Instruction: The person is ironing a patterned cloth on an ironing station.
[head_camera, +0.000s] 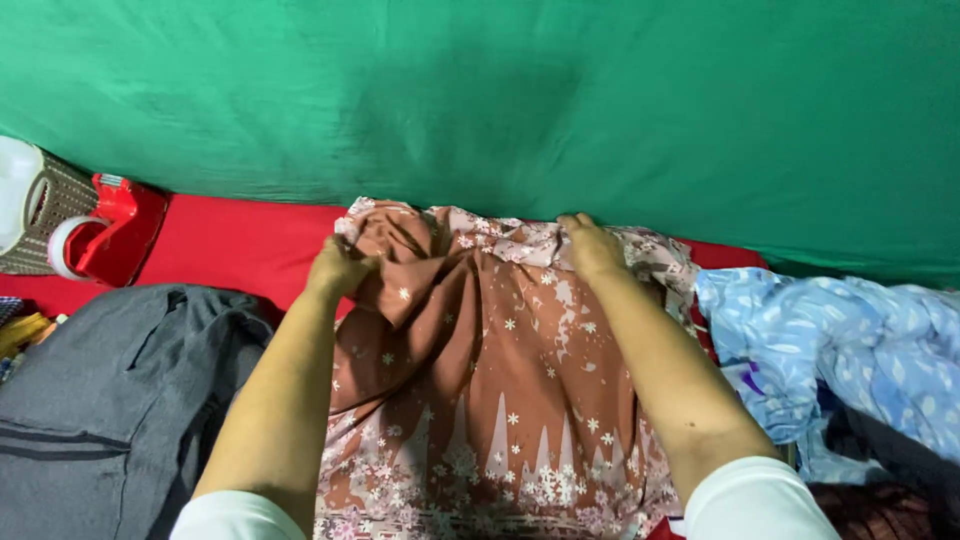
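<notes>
Two bare hands worked at the far edge of a brown cloth (500, 390) printed with pale flowers and white spikes, which lay spread between the person's forearms on a red sheet (235, 245). The left hand (338, 268) was closed, its fingers pinching a bunched fold of the brown cloth near the top left corner. The right hand (592, 245) lay palm down on the cloth's upper edge, fingers curled over the fabric and pressing it. Beyond the cloth stretched a wide green sheet (600, 110). Left of the left arm lay a grey garment (100, 400), and beyond it stood a red tape dispenser (110, 235) beside a woven basket (45, 205). Right of the right arm lay a crumpled light blue cloth (840, 350).
</notes>
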